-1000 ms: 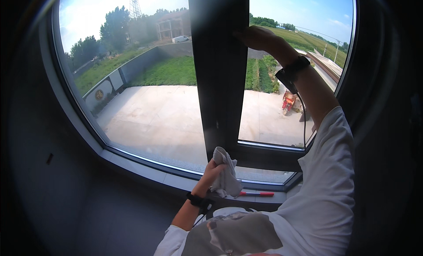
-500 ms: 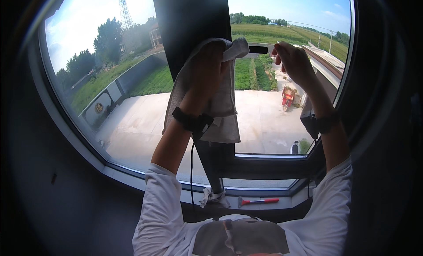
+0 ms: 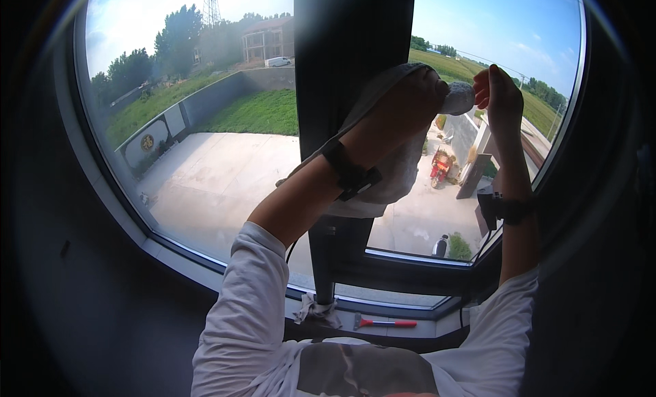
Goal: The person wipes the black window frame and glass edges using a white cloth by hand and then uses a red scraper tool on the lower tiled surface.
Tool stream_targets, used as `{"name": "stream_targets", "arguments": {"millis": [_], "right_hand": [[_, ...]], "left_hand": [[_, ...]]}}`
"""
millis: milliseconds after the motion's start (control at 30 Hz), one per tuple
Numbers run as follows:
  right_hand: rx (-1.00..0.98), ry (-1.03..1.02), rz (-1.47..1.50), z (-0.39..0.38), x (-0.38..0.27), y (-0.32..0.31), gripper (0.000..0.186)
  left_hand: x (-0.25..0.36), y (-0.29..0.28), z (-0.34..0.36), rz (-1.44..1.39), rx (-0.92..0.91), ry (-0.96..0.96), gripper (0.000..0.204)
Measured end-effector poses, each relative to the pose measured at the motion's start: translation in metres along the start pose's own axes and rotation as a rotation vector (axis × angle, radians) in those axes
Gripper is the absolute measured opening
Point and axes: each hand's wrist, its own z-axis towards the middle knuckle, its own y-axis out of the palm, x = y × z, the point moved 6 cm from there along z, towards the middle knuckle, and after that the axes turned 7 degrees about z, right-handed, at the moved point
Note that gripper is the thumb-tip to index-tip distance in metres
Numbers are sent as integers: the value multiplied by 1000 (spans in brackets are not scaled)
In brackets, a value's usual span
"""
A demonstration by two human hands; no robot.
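Note:
High in front of the window's dark upright, my left hand (image 3: 417,100) is closed around a pale grey cloth (image 3: 383,185). The cloth hangs down below the wrist, and its bunched end (image 3: 458,98) sticks out past the fingers to the right. To the right of that end, my right hand (image 3: 502,100) is raised against the pane with its fingers curled in. Whatever those fingers hold, if anything, is hidden. Both wrists wear black straps with small dark boxes.
On the sill lie a red-handled scraper (image 3: 386,322) and a crumpled grey rag (image 3: 317,311) at the foot of the upright. Dark frame members (image 3: 437,270) border the panes. Outside are a paved yard (image 3: 219,171), a grass patch and a red three-wheeler (image 3: 441,168).
My left hand and the cloth have moved right across the upright. The black bar that stuck out of the cloth no longer shows. My right hand has shifted right; the view has turned slightly.

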Motion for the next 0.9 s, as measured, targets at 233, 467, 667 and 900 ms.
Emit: {"name": "stream_targets", "arguments": {"millis": [233,467,667,900], "right_hand": [[-148,-7,-169,1,-21,30,42],[-144,90,-225,-35,8,-11,44],[-104,-239,-372,-21,-10,-19,42],[-846,191,-559,0,-25,97,52]], "left_hand": [[-26,-12,-26,-196,289,-22,26],[-21,-20,-64,130,42,-252,28],[16,11,-137,-106,-138,-239,26],[51,17,-178,-335,-305,-292,38]]}}
